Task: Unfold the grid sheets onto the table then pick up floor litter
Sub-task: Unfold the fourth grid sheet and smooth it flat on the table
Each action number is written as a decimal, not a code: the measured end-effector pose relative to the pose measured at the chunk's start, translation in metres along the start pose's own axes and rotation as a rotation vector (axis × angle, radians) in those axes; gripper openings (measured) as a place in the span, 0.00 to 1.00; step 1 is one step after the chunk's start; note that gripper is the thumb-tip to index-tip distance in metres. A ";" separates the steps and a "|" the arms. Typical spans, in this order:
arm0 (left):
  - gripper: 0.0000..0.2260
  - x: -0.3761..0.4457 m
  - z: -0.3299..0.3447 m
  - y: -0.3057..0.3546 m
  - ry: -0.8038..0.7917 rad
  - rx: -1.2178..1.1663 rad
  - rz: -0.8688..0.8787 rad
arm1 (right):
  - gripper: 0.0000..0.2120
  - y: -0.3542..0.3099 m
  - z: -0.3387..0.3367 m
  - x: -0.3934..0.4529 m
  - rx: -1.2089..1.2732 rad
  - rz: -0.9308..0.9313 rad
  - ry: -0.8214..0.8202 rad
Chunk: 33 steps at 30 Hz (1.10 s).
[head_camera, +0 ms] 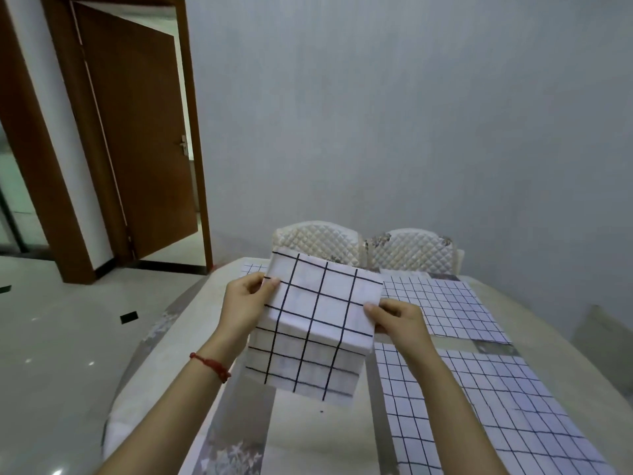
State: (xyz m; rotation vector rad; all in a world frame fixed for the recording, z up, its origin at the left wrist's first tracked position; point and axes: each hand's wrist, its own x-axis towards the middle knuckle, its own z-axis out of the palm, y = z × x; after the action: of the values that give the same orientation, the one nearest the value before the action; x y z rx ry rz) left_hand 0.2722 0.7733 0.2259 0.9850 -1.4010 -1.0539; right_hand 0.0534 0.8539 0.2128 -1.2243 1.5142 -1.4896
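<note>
Holding a folded grid sheet [318, 323] up over the bench [178, 341], so the next bit is just pulling it open sideways. Left hand [245, 305] has its fingers [270, 282] pinched on the sheet's left edge, up high; right hand [399, 320] is pinched on the right edge, a bit lower. Sheet sits between both hands, fold hanging down. Two opened sheets [445, 303] already lie flat to the right.

Both hands hold a folded grid sheet [318, 323] above the desk [308, 426]: the left hand [245, 303] pinches its left edge, the right hand [399, 320] its right edge. Two unfolded grid sheets [445, 303] lie flat to the right.
</note>
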 end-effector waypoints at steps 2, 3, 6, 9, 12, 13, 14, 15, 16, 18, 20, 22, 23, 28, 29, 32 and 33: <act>0.08 0.004 -0.006 -0.004 0.018 -0.026 -0.043 | 0.14 -0.004 0.009 0.003 0.009 -0.016 0.028; 0.08 0.007 -0.010 -0.007 0.027 -0.034 -0.059 | 0.14 -0.007 0.013 0.005 0.003 -0.027 0.034; 0.08 0.012 -0.018 -0.012 0.020 -0.039 -0.077 | 0.11 -0.013 0.024 0.008 -0.002 -0.050 0.035; 0.06 0.015 -0.022 -0.016 0.030 -0.032 -0.093 | 0.11 -0.016 0.032 0.012 0.005 -0.054 0.043; 0.08 0.020 -0.020 -0.023 0.074 0.003 -0.118 | 0.14 -0.016 0.038 0.014 0.004 -0.072 0.058; 0.13 0.020 -0.018 -0.025 0.105 0.067 -0.120 | 0.14 -0.016 0.040 0.014 0.002 -0.079 0.056; 0.16 0.019 -0.016 -0.026 0.137 0.145 -0.097 | 0.14 -0.016 0.042 0.014 -0.007 -0.087 0.055; 0.17 0.016 -0.012 -0.024 0.160 0.195 -0.053 | 0.13 -0.016 0.044 0.015 -0.019 -0.093 0.059; 0.15 0.011 -0.008 -0.020 0.153 0.206 -0.003 | 0.14 -0.016 0.046 0.016 -0.026 -0.100 0.063; 0.06 0.003 0.003 -0.014 0.038 0.169 0.064 | 0.15 -0.017 0.050 0.017 -0.041 -0.107 0.055; 0.02 -0.005 0.016 -0.007 -0.117 0.106 0.027 | 0.14 -0.018 0.055 0.017 -0.063 -0.108 0.030; 0.06 -0.007 0.026 -0.006 -0.219 0.018 -0.063 | 0.14 -0.016 0.059 0.016 -0.091 -0.111 0.010; 0.07 -0.007 0.029 -0.005 -0.250 -0.015 -0.103 | 0.15 -0.015 0.061 0.016 -0.100 -0.109 0.002; 0.09 -0.002 0.036 -0.005 -0.290 -0.138 -0.200 | 0.18 -0.011 0.060 0.015 -0.136 -0.066 -0.041; 0.08 -0.001 0.036 -0.004 -0.292 -0.150 -0.200 | 0.15 -0.013 0.060 0.013 -0.142 -0.061 -0.047; 0.06 0.005 0.033 -0.006 -0.252 -0.172 -0.185 | 0.06 -0.017 0.057 0.011 -0.093 -0.051 -0.047; 0.07 0.009 0.029 -0.007 -0.213 -0.170 -0.186 | 0.06 -0.017 0.054 0.011 -0.072 -0.048 -0.011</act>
State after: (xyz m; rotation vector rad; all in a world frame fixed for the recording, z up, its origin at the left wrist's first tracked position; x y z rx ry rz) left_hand 0.2424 0.7650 0.2201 0.9108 -1.3816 -1.4270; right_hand 0.1029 0.8268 0.2251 -1.3172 1.5531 -1.4680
